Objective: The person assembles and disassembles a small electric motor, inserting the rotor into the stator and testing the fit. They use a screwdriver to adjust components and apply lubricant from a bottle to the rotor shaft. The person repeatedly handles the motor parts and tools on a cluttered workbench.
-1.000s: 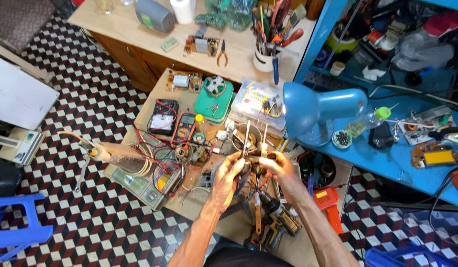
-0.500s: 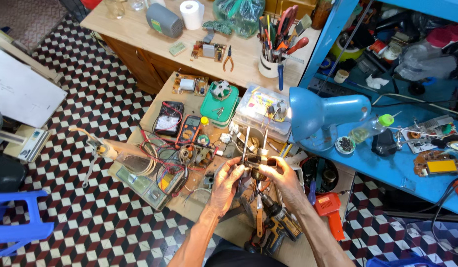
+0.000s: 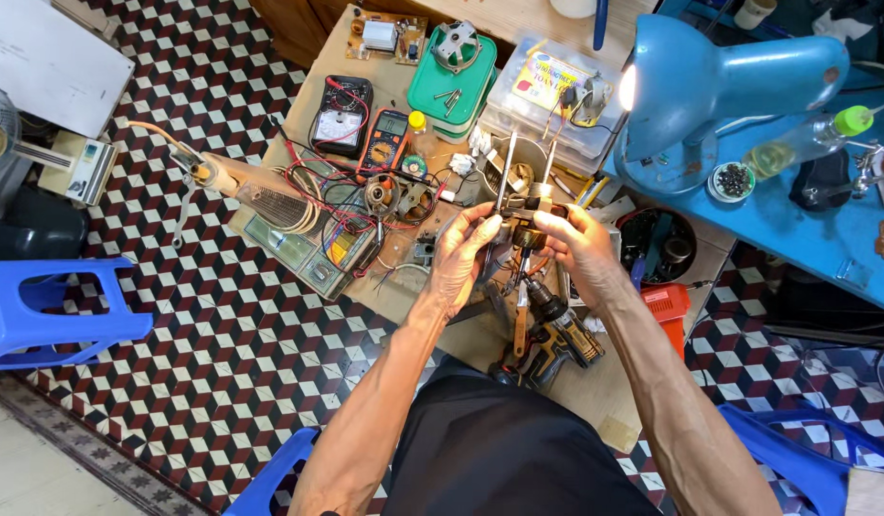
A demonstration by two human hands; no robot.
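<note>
Both hands up over the bench, left hand (image 3: 468,250) and right hand (image 3: 571,239) pinching a small motor part (image 3: 524,227) from either side, fingers closed on it, held right under the blue lamp (image 3: 724,81) for light, drill (image 3: 554,330) parked just below

Bare forearms; black garment below

Scene evenly bright and sharp throughout. The blue desk lamp (image 3: 719,81) is lit, its bulb blown out to white glare. Shadows soft; slight wide-angle bending at edges.
</note>
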